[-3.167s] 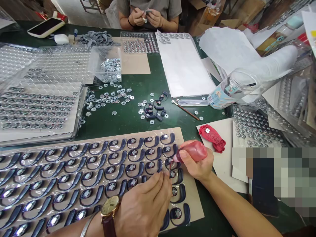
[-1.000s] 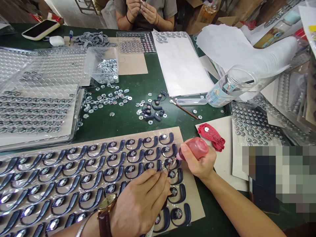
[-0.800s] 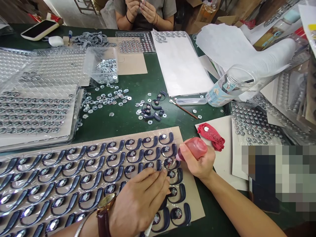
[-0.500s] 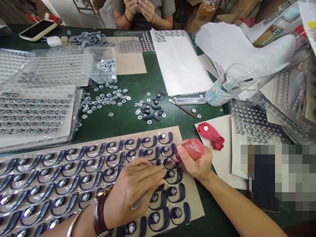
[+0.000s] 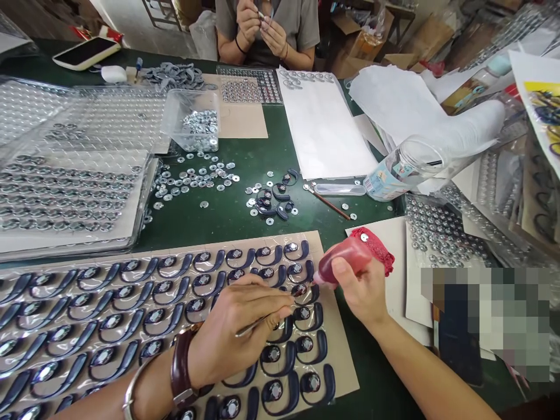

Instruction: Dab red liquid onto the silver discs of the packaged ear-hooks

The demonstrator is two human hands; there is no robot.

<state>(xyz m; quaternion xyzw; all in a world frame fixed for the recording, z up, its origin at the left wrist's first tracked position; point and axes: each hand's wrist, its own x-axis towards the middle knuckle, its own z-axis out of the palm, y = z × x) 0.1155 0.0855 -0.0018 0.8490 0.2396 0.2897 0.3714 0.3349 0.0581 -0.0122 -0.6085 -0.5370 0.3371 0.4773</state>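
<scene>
My left hand (image 5: 247, 318) is closed around slim metal tweezers (image 5: 245, 330), their tips at a dark curved piece with a shiny round disc (image 5: 300, 290) near the board's right edge. In my right hand (image 5: 365, 291) is a small squeeze bottle of red liquid (image 5: 345, 258), tilted with its nozzle pointing left, close to that same piece. Rows of similar dark hook-shaped pieces lie under clear film on a brown cardboard sheet (image 5: 339, 373). Several of them are hidden beneath my left hand.
Behind the sheet lie loose washers (image 5: 201, 178) and dark hooks (image 5: 273, 201). A brown stick (image 5: 330, 205), a red cloth (image 5: 378, 248) and a clear jar (image 5: 389, 175) are to the right. Filled trays (image 5: 65, 198) stand left. Across the table, a person (image 5: 268, 35) holds something small.
My right hand has drawn the bottle to the right, and its nozzle has come away from the disc. My left hand stays over nearly the same place with the tweezers. The view has shifted slightly.
</scene>
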